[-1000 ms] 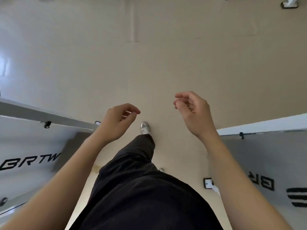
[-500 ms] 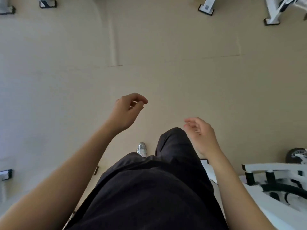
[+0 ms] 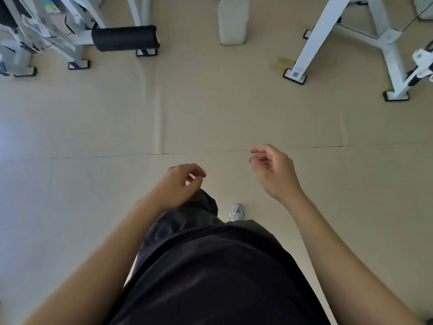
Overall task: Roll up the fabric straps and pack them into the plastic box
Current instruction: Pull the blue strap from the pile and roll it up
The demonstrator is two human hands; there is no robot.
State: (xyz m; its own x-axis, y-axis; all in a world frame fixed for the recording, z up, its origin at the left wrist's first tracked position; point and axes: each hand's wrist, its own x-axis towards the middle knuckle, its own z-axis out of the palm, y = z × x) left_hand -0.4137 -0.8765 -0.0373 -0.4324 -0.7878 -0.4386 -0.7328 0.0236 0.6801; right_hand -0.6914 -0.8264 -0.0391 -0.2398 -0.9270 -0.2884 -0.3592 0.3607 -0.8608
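Below you, at the centre of the view, your left hand [image 3: 180, 184] hangs in front of the raised knee of your black trousers [image 3: 210, 266]. Its fingers are loosely curled, thumb near forefinger, with nothing between them. Whether it touches the cloth cannot be told.

Your right hand [image 3: 274, 172] is held a little higher and well apart from the left, over bare floor [image 3: 210, 113]. Its fingers are also slack and half-curled, palm turned inward, and it grips nothing.

A pale shoe [image 3: 237, 212] shows between the two hands, just beyond the trouser hem. A thin seam [image 3: 93, 157] runs across the beige floor, just beyond the hands.

Along the far edge stand white equipment frames. The left frame [image 3: 70, 36] carries a black padded roller [image 3: 125, 38]. The right frame [image 3: 314, 36] slopes down to a black-edged foot [image 3: 294, 76].

Between these frames a pale container [image 3: 233, 22] stands upright on the floor, well apart from both hands. Whether it is the plastic box cannot be told.

Location of the fabric straps: cannot be told from this view. Neither hand holds one.
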